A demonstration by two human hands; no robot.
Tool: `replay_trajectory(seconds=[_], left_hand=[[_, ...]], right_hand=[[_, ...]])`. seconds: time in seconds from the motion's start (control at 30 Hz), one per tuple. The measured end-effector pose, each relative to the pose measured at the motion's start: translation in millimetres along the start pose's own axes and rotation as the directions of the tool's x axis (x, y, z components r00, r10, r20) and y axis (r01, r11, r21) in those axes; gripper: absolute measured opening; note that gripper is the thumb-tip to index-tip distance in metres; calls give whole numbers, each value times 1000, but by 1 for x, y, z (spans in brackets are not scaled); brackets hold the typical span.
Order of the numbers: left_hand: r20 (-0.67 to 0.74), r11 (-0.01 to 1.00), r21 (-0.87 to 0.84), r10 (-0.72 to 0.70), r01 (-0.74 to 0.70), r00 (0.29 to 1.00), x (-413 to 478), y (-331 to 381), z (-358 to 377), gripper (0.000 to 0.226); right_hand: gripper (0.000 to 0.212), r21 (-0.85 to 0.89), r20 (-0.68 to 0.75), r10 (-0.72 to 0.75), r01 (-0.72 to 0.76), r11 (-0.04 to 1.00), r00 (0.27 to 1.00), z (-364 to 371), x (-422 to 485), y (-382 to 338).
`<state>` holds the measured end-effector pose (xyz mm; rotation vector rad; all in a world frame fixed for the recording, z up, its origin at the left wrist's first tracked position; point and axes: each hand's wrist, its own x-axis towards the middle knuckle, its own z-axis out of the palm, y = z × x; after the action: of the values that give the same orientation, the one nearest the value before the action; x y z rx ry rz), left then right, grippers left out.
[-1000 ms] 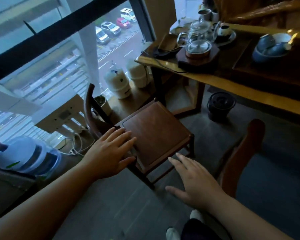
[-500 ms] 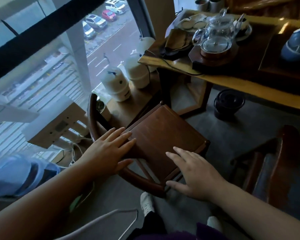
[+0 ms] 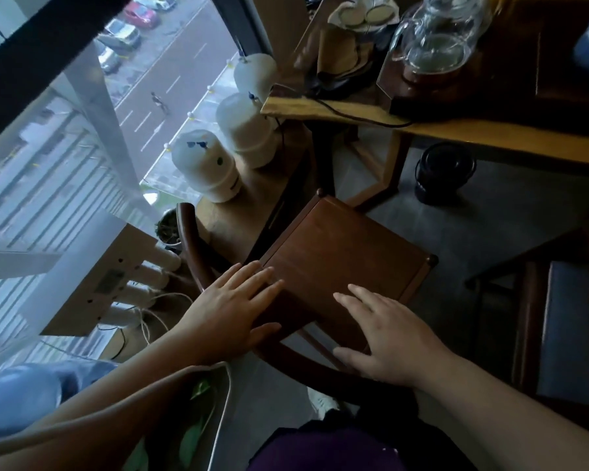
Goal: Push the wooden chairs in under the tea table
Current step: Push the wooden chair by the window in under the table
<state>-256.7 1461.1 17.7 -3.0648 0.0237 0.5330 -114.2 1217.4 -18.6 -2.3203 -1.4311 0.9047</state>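
Note:
A dark wooden chair point(image 3: 340, 246) with a square seat and a curved back rail stands on the grey floor. Its front corner points toward the tea table point(image 3: 490, 137), a yellow-edged slab at the upper right. My left hand point(image 3: 232, 307) lies on the seat's rear left corner with the thumb wrapped over the edge. My right hand point(image 3: 385, 334) rests on the seat's rear right, thumb down on the back rail. A second wooden chair point(image 3: 565, 317) with a blue-grey seat stands at the right edge, away from the table.
Three white tanks point(image 3: 204, 164) sit on a low ledge by the window, left of the chair. A black pot point(image 3: 444, 173) stands on the floor under the table. A glass kettle point(image 3: 436, 32) and tea ware crowd the tabletop. Cables and a white unit lie at left.
The chair has slid toward the table and the view has moved closer with it. My right hand came from the air onto the seat's rear edge; my left hand stayed on the seat.

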Motion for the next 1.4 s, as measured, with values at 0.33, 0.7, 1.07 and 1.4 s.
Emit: replay_trajectory(seconds=[0.33, 0.7, 1.07, 1.4], left_hand=[[34, 998, 15, 63, -63, 997, 11, -33, 18, 71], [-24, 938, -36, 343, -344, 939, 16, -130, 50, 100], [181, 879, 110, 441, -464, 879, 32, -143, 53, 32], [254, 905, 95, 380, -414, 890, 32, -99, 54, 13]], right_hand=[[84, 5, 54, 39, -39, 999, 998, -7, 28, -5], [98, 98, 205, 296, -320, 942, 933, 39, 52, -84], [28, -70, 89, 543, -539, 839, 835, 83, 64, -128], [21, -163, 102, 486, -467, 869, 868, 85, 36, -97]])
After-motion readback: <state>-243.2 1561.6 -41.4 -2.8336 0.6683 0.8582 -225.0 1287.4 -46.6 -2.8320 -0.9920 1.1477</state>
